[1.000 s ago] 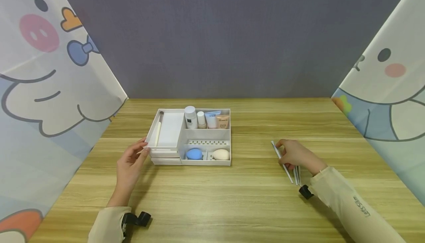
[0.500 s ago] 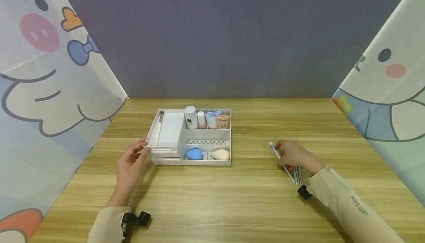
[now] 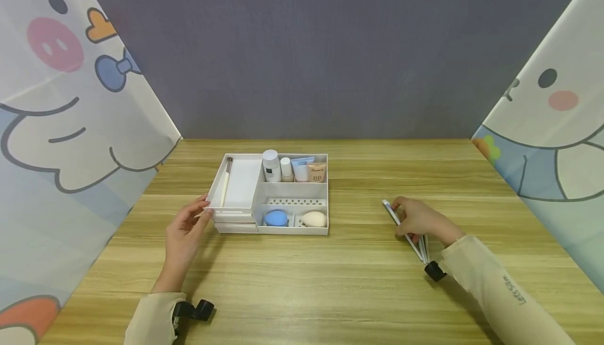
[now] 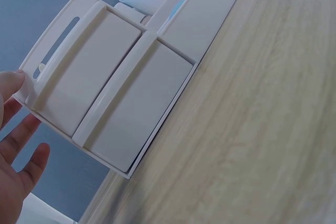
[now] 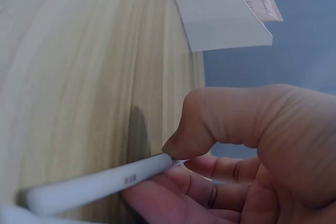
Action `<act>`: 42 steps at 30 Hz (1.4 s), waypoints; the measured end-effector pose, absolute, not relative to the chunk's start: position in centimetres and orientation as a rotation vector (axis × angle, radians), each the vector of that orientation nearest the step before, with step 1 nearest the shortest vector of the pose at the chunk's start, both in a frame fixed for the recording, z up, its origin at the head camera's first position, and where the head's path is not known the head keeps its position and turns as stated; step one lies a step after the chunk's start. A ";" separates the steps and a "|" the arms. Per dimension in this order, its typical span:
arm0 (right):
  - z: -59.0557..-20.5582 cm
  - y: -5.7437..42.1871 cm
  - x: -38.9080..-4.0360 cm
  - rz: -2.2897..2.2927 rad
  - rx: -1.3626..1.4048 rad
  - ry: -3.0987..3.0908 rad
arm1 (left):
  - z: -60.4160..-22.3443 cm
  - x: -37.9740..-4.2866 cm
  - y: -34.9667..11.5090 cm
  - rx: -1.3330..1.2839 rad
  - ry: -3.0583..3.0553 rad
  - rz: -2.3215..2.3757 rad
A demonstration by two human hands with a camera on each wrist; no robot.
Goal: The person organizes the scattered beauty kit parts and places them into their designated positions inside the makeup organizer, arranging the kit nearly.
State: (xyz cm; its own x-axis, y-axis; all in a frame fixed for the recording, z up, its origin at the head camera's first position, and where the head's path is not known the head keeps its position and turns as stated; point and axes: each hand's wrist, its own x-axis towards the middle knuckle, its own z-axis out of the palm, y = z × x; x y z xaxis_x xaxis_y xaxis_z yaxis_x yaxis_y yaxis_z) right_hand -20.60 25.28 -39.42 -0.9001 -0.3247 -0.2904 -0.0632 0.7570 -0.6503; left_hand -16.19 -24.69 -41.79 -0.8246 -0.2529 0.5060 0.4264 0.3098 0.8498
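A white cosmetics organizer (image 3: 292, 232) stands left of centre on the table. My left hand (image 3: 183, 237) holds its front left corner, thumb at the front edge and fingers along the side. In the left wrist view, two white drawers (image 4: 139, 103) in its front are closed. One pale-handled makeup brush (image 3: 226, 182) lies in its top left tray. On the right, my right hand (image 3: 424, 222) pinches a slim white makeup brush (image 3: 390, 211) between thumb and fingers, low over the table. Small print shows on its white handle (image 5: 100, 184). Several similar white sticks (image 3: 425, 250) lie beneath that hand, partly hidden.
The organizer's back compartment holds a white bottle (image 3: 271, 166), a smaller bottle (image 3: 286, 170), a blue tube (image 3: 302, 170) and a peach BB tube (image 3: 316, 172). A blue sponge (image 3: 276, 218) and a cream sponge (image 3: 314, 219) sit in front. A grey panel (image 3: 325, 56) closes off the back.
The makeup brush in my right hand has turned slightly, its near end swinging right towards the other sticks. My left hand and the organizer stay put.
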 end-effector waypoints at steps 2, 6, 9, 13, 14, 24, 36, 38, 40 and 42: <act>-39.4 25.5 -20.8 -0.981 -0.319 2.532 | -41.8 -16.2 -24.7 -0.158 -2.012 -1.560; -39.4 25.8 -21.1 -1.133 -0.320 2.440 | -41.9 -16.2 -24.8 -0.161 -2.014 -1.559; -39.4 25.8 -21.4 -1.254 -0.303 2.360 | -41.8 -16.2 -24.8 -0.160 -2.019 -1.559; -39.6 25.8 -21.6 -1.357 -0.319 2.269 | -41.8 -16.2 -24.8 -0.160 -2.020 -1.563; -39.6 25.8 -21.6 -1.379 -0.324 2.251 | -41.8 -16.2 -24.8 -0.161 -2.019 -1.565; -40.3 25.2 -21.7 -1.640 -0.376 2.052 | -41.6 -16.1 -24.6 -0.161 -1.997 -1.580; -41.3 23.5 -21.8 -1.780 -0.351 1.911 | -41.6 -16.1 -24.7 -0.144 -2.009 -1.580; -41.3 23.2 -21.8 -1.804 -0.355 1.889 | -41.6 -16.1 -24.7 -0.142 -2.008 -1.586; -41.3 22.9 -21.7 -1.818 -0.351 1.880 | -41.6 -16.1 -24.7 -0.142 -2.007 -1.589; -41.3 22.6 -21.6 -1.827 -0.347 1.877 | -41.7 -16.1 -24.7 -0.145 -2.005 -1.590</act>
State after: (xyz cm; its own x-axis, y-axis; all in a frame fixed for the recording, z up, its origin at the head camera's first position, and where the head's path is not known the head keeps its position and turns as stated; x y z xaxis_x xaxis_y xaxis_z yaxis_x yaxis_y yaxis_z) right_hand -21.57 22.62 -41.28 -0.8456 -0.5061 -0.1698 0.1562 0.0696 -0.9853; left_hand -16.14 -24.70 -41.66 -0.8316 -0.2578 0.4919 0.4202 0.2872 0.8608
